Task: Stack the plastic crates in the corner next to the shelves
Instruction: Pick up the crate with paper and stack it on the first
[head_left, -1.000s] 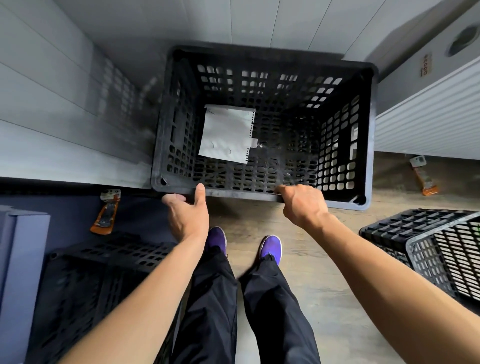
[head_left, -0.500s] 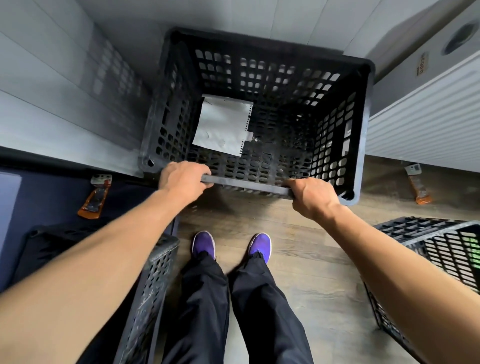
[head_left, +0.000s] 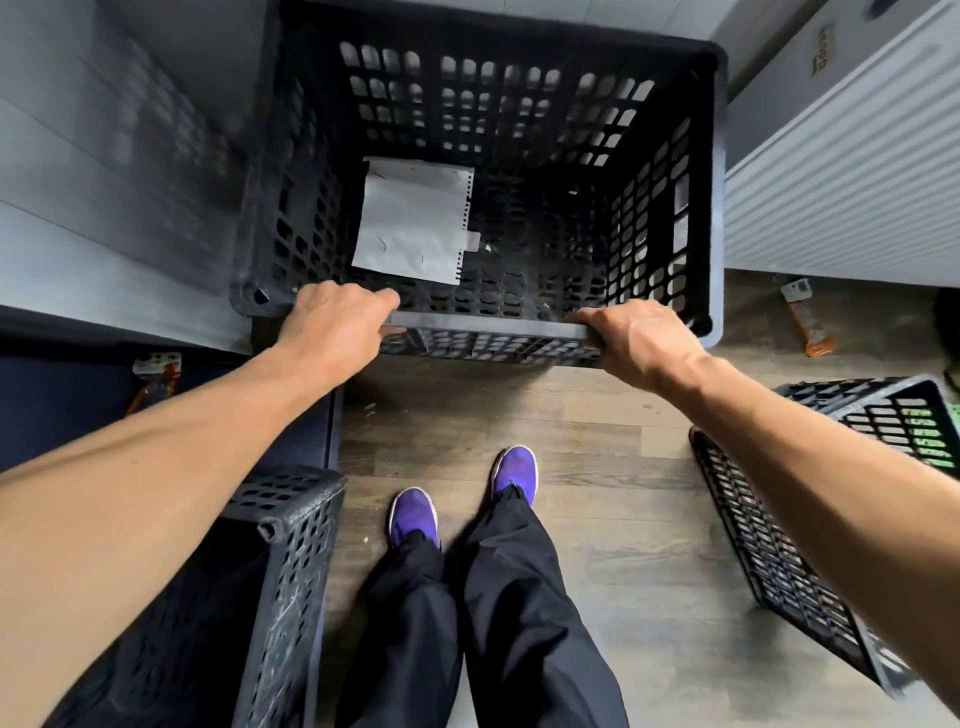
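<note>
A black perforated plastic crate (head_left: 711, 171) fills the corner ahead, its open top facing me and a white sheet of paper (head_left: 410, 228) lying on its floor. My left hand (head_left: 337, 327) is closed over the crate's near rim at the left. My right hand (head_left: 636, 340) grips the same rim at the right. A second black crate (head_left: 291, 551) stands by my left leg, partly hidden under my left arm. A third black crate (head_left: 769, 545) sits on the floor at the right, partly hidden behind my right arm.
Grey panelled walls (head_left: 104, 197) close the corner at the left and back. A white ribbed unit (head_left: 852, 171) stands at the right. Orange-and-metal fittings lie on the floor at the right (head_left: 808, 325) and the left (head_left: 153, 376). My feet in purple shoes (head_left: 511, 473) stand on the wooden floor.
Both hands have closed over the crate's near rim. The crate has come closer and higher in view, and the crates at my sides have shifted outward and down.
</note>
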